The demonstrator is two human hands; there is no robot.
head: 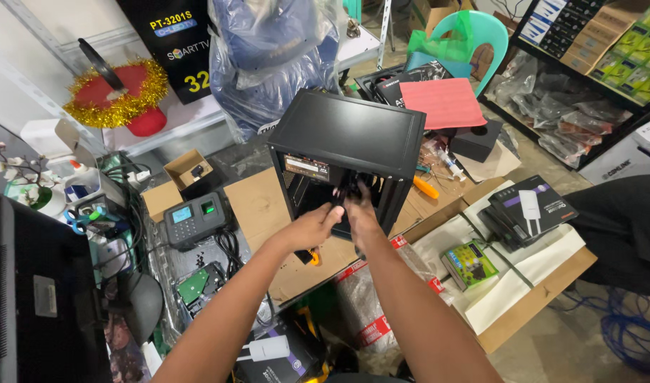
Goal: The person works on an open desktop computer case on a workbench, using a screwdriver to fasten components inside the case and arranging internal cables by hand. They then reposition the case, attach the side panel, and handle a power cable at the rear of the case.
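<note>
Head view: both hands, left hand (312, 228) and right hand (358, 213), pinch black cables (343, 190) together inside the open black computer case (346, 156), seemingly mid-wiring; careful routing next.

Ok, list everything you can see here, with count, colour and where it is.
computer case: one, black, upright on cardboard, centre
cardboard sheet: one, brown, under the case
fingerprint terminal: one, grey, left of the case
red folder: one, behind the case to the right
plastic chair: one, green, top right
tinsel-trimmed hat: one, red and gold, shelf at top left
green box: one, on white sheets at right
left hand: reaching into the case's open side
right hand: fingers inside the case beside the left
</note>
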